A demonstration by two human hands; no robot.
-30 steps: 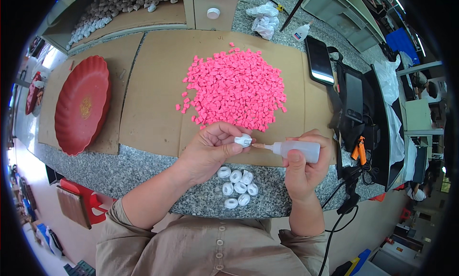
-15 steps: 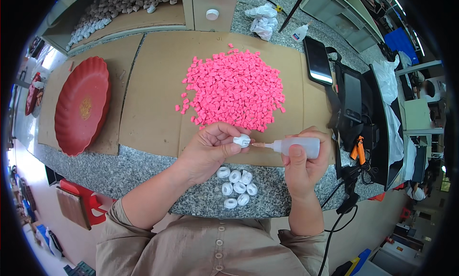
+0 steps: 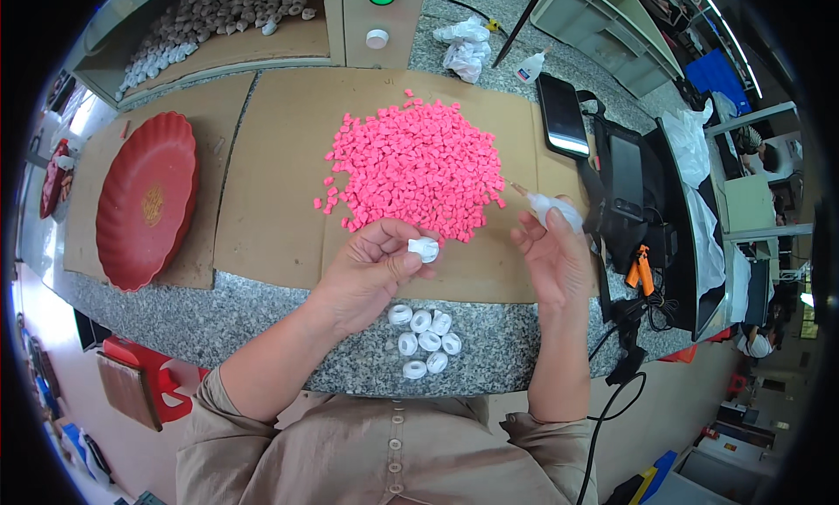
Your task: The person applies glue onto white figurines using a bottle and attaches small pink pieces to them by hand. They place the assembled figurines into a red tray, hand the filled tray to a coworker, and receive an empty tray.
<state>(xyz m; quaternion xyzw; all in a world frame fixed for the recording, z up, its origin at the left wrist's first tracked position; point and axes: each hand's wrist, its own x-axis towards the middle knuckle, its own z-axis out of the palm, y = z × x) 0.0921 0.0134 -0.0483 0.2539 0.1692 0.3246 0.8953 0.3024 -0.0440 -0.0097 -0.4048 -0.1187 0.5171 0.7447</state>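
Note:
Pinched in the fingertips of my left hand (image 3: pixel 367 264) is a small white rounded piece (image 3: pixel 425 249), held just in front of a heap of small pink pieces (image 3: pixel 418 168). A translucent white squeeze bottle (image 3: pixel 559 213) with a long thin nozzle lies between the thumb and palm of my right hand (image 3: pixel 559 256). Its nozzle points up and left, apart from the white piece; the other fingers are loosely spread. Between my forearms, several white ring-like pieces (image 3: pixel 429 340) sit in a cluster on the grey granite tabletop (image 3: pixel 498 339).
Flat cardboard (image 3: pixel 271 199) lies under the pink heap. A red scalloped dish (image 3: pixel 175 190) stands at the left. To the right are a black phone (image 3: pixel 561 111), a black bag (image 3: pixel 625 173) and orange-handled tool (image 3: pixel 644 269). A small bottle (image 3: pixel 530 67) and crumpled plastic (image 3: pixel 465 46) lie farther back.
My right hand has drawn the squeeze bottle away from the white piece, up and to the right, tilting its nozzle upward. The left hand still holds the white piece, now slightly turned.

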